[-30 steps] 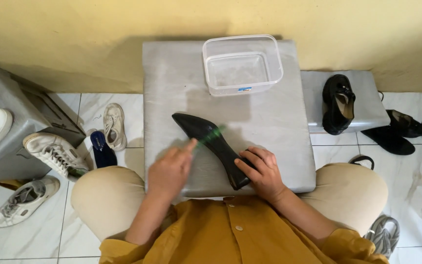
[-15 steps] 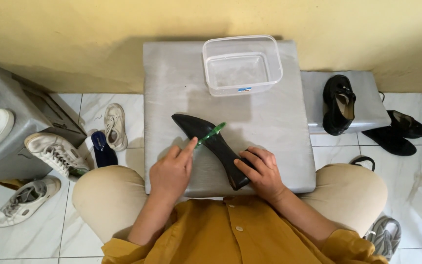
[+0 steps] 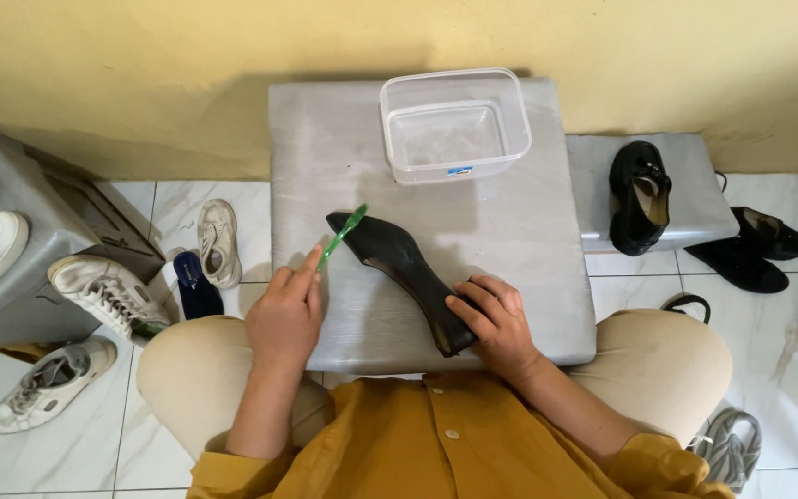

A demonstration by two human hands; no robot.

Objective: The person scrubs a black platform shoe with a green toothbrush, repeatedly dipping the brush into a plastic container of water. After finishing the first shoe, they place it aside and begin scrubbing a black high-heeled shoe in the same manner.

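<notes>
The black pointed flat shoe point(image 3: 405, 268) lies diagonally, toe up-left; right hand point(image 3: 496, 323) clasps its heel, left hand point(image 3: 286, 314) grips a green toothbrush point(image 3: 342, 237).

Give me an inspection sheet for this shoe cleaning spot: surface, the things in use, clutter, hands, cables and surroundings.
Surface: grey padded stool, worn, seated person's knees against its near edge.
Job's things: black pointed shoe lying diagonally on the stool; green toothbrush with its head at the shoe's toe.
Clutter: clear plastic tub at the stool's far edge; contents cannot be told.
Hands: left hand holds the toothbrush; right hand grips the shoe's heel end.
Cables: nothing seen.
Surroundings: white sneakers and a blue sandal on the tiled floor to the left; black shoe on a lower grey stool to the right; more black shoes beyond; yellow wall behind.
</notes>
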